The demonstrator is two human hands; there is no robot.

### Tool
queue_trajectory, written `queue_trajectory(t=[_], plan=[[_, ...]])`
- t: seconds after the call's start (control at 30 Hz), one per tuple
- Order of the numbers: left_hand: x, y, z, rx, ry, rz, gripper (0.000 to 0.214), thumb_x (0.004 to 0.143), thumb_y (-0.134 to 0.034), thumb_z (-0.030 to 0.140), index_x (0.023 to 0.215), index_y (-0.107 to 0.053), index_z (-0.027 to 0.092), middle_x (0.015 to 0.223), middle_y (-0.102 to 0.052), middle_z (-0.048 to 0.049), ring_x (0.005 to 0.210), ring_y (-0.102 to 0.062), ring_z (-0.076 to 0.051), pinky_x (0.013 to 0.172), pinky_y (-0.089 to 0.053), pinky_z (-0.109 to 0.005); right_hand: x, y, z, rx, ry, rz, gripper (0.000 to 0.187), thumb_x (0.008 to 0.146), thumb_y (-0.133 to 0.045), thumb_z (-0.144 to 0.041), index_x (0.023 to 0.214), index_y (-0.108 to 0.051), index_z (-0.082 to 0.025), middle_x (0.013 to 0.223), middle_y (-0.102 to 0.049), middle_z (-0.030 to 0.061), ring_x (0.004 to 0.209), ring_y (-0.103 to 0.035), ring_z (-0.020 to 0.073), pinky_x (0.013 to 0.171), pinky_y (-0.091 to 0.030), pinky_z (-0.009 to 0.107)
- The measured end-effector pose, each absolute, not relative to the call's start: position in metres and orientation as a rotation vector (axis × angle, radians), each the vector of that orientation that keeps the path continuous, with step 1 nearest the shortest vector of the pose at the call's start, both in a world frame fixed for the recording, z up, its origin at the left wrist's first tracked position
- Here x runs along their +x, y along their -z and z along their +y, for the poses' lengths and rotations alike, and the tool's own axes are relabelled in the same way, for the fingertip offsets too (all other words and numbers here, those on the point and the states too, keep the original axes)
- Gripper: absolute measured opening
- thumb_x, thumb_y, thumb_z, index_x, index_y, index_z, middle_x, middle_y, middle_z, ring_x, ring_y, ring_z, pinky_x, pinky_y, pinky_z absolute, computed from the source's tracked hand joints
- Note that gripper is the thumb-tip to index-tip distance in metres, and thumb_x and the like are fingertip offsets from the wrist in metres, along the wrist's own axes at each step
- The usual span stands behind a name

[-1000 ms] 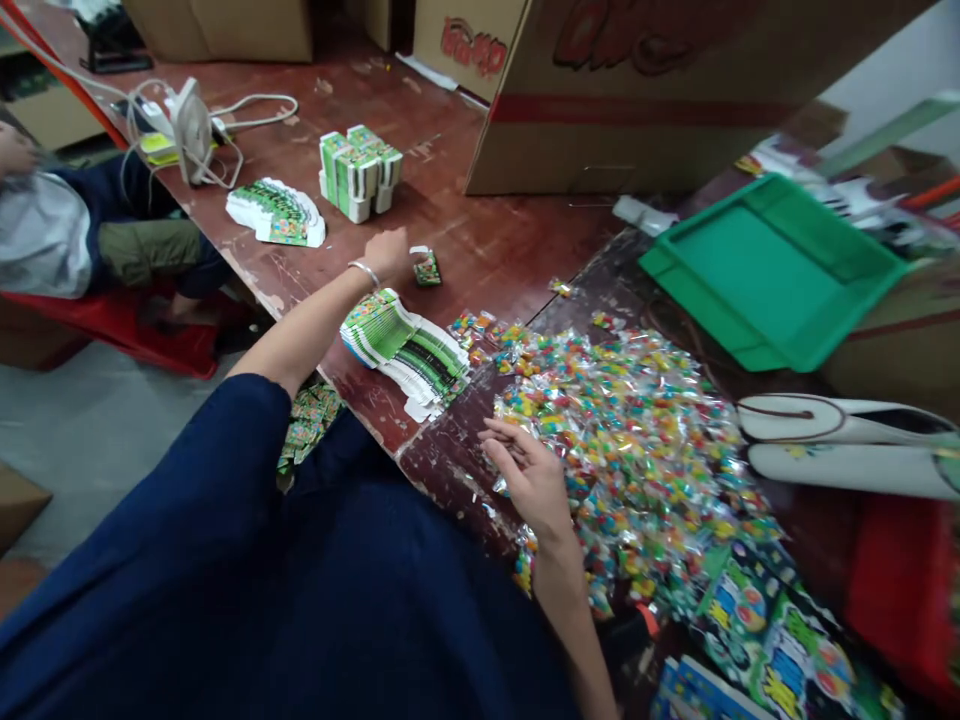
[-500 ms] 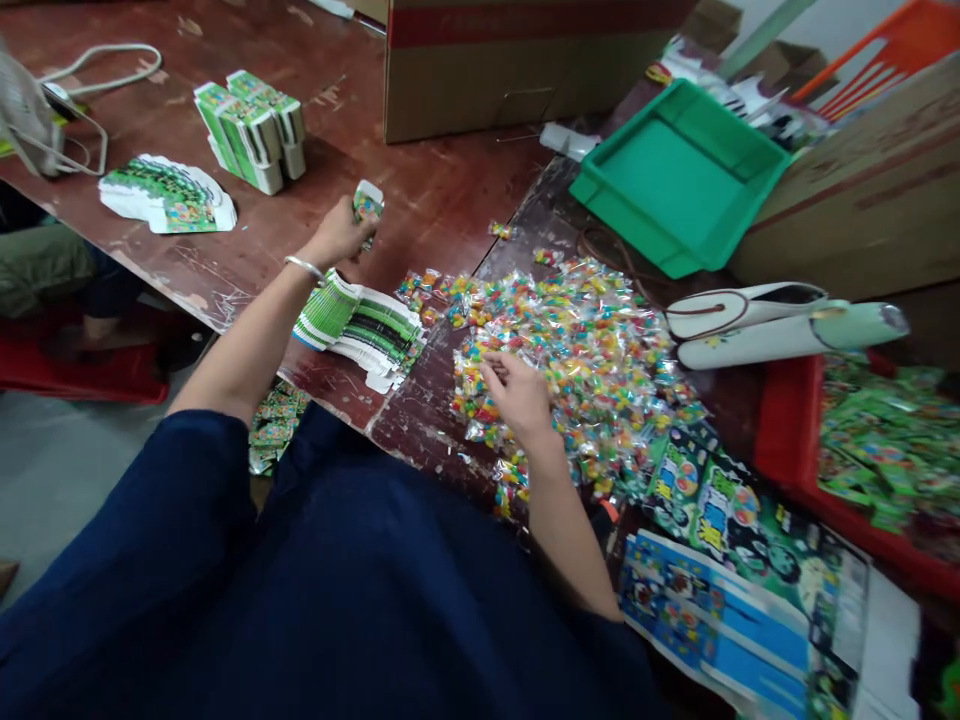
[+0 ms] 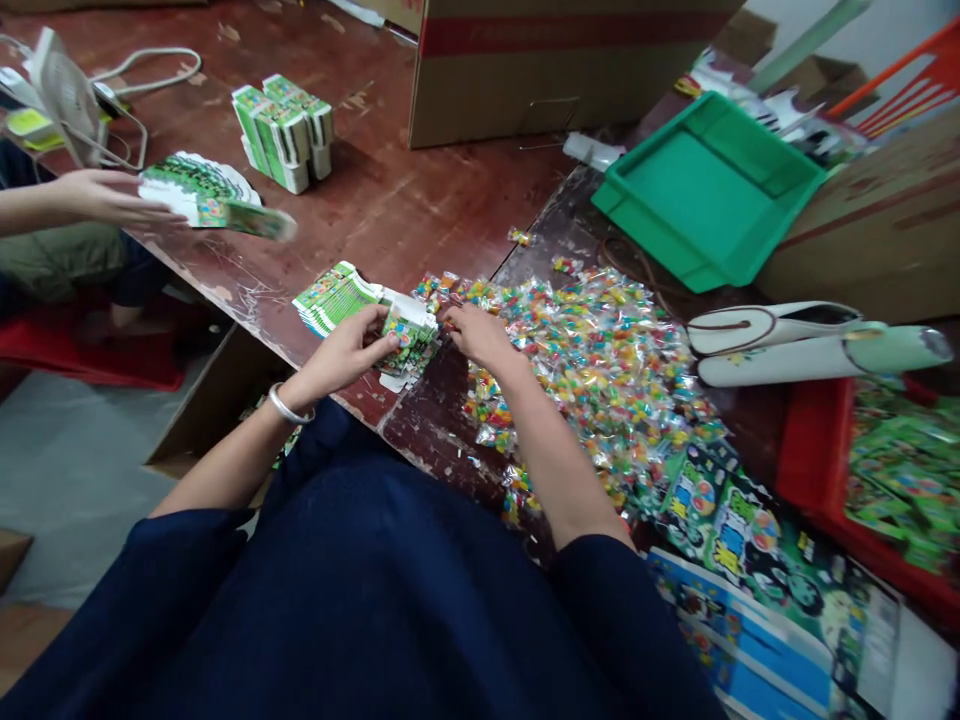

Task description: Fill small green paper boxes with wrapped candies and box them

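My left hand (image 3: 349, 350) grips a small printed green box (image 3: 403, 338), thumb on its face, over a row of flattened green-and-white cartons (image 3: 337, 298). A silver bangle is on that wrist. Just right of the box, my right hand (image 3: 484, 338) has its fingers curled down at the left edge of a pile of clear candy packets (image 3: 600, 350) filled with colourful sweets. Its fingertips are bunched together, and what is between them is hidden. At far left, a co-worker's hand (image 3: 105, 197) reaches to fanned cartons (image 3: 199, 178), beside a motion-blurred box (image 3: 259, 220).
Filled-out boxes (image 3: 281, 130) stand at the back left, near a white fan (image 3: 67, 95). A large cardboard carton (image 3: 562, 70) and a green tray (image 3: 705, 190) stand behind. To the right are a pale pouch (image 3: 817, 345), a red bin (image 3: 814, 450) and printed sheets (image 3: 780, 560).
My left hand has drawn back toward me and now holds a box beside my right hand, which has moved to the pile's left edge. A co-worker's hand and a blurred box have appeared.
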State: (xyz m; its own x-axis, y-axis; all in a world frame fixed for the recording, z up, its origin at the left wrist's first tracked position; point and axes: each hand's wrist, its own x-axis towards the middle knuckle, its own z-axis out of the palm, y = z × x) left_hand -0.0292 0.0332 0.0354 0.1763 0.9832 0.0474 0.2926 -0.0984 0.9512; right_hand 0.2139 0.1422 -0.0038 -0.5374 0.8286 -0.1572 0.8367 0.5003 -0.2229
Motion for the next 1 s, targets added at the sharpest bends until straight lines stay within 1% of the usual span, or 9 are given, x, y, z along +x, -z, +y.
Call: queue_trajectory(t=[0.17,0.33,0.4,0.47,0.57,0.63,0.77,0.87,1.0], plan=[[-0.008,-0.020,0.013,1.637,-0.867,1.337,0.038,0.097,-0.066,0.040,0.126,-0.062,0.016,0.103,-0.075,-0.0093,0.084,-0.070,-0.022,0.074,-0.053,-0.032,0.231,-0.001,0.132,1.481,0.404,2.729,0.020,0.096,-0.060,-0.022,0.113,-0.070,-0.020,0.129,-0.068,0.0161,0.110,-0.063,0.0300,0.084,-0.049,0.038],[0.011,-0.004,0.007,1.778,-0.811,1.524,0.039,0.095,-0.068,0.031,0.131,-0.061,0.018,0.097,-0.075,-0.0088,0.081,-0.070,-0.023,0.076,-0.050,-0.035,0.255,-0.022,0.111,1.815,0.766,2.919,0.018,0.095,-0.057,-0.020,0.104,-0.073,-0.019,0.102,-0.072,0.0100,0.090,-0.066,0.0243,0.080,-0.055,0.038],[0.017,-0.001,0.006,1.793,-0.815,1.557,0.039,0.094,-0.069,0.030,0.130,-0.062,0.018,0.093,-0.075,-0.0087,0.081,-0.070,-0.025,0.077,-0.051,-0.036,0.263,-0.037,0.096,1.815,0.978,3.065,0.020,0.096,-0.059,-0.025,0.107,-0.075,-0.023,0.109,-0.071,0.0088,0.098,-0.068,0.0246,0.076,-0.058,0.037],[0.021,-0.002,0.007,1.763,-0.830,1.491,0.036,0.095,-0.070,0.032,0.128,-0.064,0.018,0.094,-0.075,-0.0087,0.083,-0.071,-0.025,0.077,-0.052,-0.036,0.266,-0.052,0.080,1.711,1.030,3.203,0.023,0.097,-0.060,-0.025,0.111,-0.077,-0.028,0.116,-0.070,0.0070,0.106,-0.068,0.0250,0.081,-0.060,0.041],[0.025,-0.009,0.011,1.647,-0.841,1.238,0.031,0.095,-0.070,0.037,0.119,-0.067,0.017,0.102,-0.077,-0.0094,0.090,-0.072,-0.024,0.079,-0.055,-0.035,0.264,-0.065,0.063,1.532,0.881,3.332,0.030,0.099,-0.057,-0.018,0.113,-0.078,-0.033,0.121,-0.072,0.0043,0.113,-0.069,0.0254,0.099,-0.059,0.048],[0.026,-0.016,0.014,1.584,-0.814,1.088,0.027,0.095,-0.071,0.038,0.111,-0.069,0.017,0.104,-0.078,-0.0090,0.092,-0.072,-0.023,0.080,-0.056,-0.034,0.262,-0.066,0.059,1.466,0.731,3.330,0.029,0.100,-0.057,-0.017,0.111,-0.078,-0.033,0.122,-0.074,0.0032,0.114,-0.068,0.0266,0.104,-0.057,0.051],[0.023,-0.023,0.016,1.517,-0.744,0.999,0.027,0.092,-0.073,0.036,0.110,-0.073,0.016,0.103,-0.079,-0.0087,0.088,-0.072,-0.021,0.078,-0.056,-0.032,0.260,-0.060,0.056,1.405,0.557,3.273,0.026,0.100,-0.057,-0.016,0.101,-0.077,-0.032,0.128,-0.071,0.0040,0.105,-0.067,0.0259,0.094,-0.060,0.048],[0.023,-0.020,0.014,1.497,-0.769,1.028,0.026,0.090,-0.074,0.035,0.108,-0.073,0.015,0.101,-0.079,-0.0090,0.089,-0.072,-0.021,0.079,-0.057,-0.033,0.259,-0.060,0.053,1.343,0.705,3.278,0.026,0.101,-0.056,-0.017,0.105,-0.078,-0.030,0.130,-0.067,0.0067,0.100,-0.067,0.0233,0.089,-0.061,0.044],[0.029,-0.014,0.009,1.476,-0.892,1.073,0.026,0.090,-0.075,0.034,0.109,-0.070,0.017,0.101,-0.078,-0.0078,0.090,-0.071,-0.021,0.078,-0.058,-0.033,0.261,-0.070,0.050,1.226,1.024,3.280,0.023,0.101,-0.061,-0.026,0.119,-0.075,-0.030,0.119,-0.072,0.0061,0.110,-0.069,0.0243,0.097,-0.059,0.044]])
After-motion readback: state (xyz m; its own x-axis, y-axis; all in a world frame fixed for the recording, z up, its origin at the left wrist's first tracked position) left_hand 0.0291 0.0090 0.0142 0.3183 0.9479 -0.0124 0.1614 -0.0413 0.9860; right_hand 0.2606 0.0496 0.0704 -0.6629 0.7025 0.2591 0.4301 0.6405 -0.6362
